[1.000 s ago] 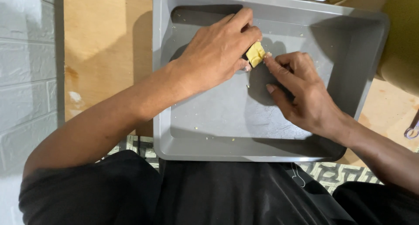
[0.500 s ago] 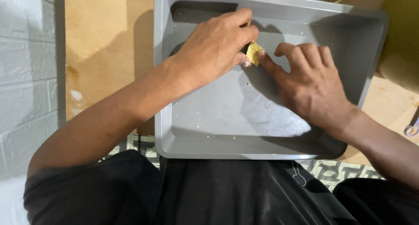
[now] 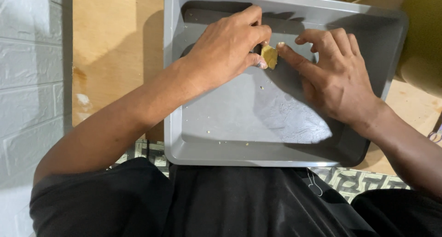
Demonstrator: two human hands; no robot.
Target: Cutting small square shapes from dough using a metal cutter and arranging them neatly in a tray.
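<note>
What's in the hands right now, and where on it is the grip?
The left hand pinches a small yellowish block by its left side, over the grey metal tray. The right hand touches its right edge with a fingertip.

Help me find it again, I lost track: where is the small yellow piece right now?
In the head view, the small yellow piece sits in the upper middle of the grey tray, pinched by the left hand, the right hand touching it.

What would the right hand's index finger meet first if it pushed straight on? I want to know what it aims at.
The right hand points its index at the small yellow block pinched by the left hand; it likely touches that already.
</note>
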